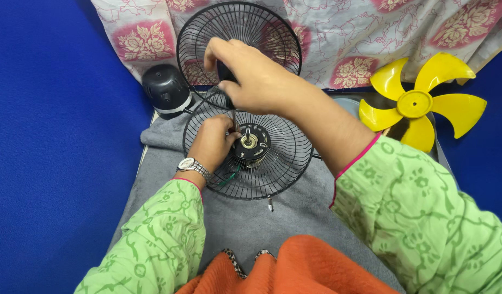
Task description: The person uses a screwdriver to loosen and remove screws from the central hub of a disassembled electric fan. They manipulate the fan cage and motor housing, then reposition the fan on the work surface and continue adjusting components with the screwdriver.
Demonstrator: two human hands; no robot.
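Observation:
A black wire fan guard (pixel 283 163) lies flat on a grey cloth (pixel 251 218), with the fan motor (pixel 252 144) and its shaft at the centre. My left hand (pixel 212 142) rests on the guard, fingers pressed against the motor's left side. My right hand (pixel 251 76) is closed round a dark screwdriver handle (pixel 225 73), held upright with its shaft pointing down at the motor. A second wire guard (pixel 262 27) stands upright behind my right hand. Green and black wires (pixel 229 175) trail from the motor.
A yellow five-blade fan propeller (pixel 415 103) lies at the right. A black motor housing cap (pixel 165 90) sits at the back left. A floral cloth (pixel 343 38) hangs behind. Blue surface (pixel 55 163) on both sides. An orange garment (pixel 305 269) is near me.

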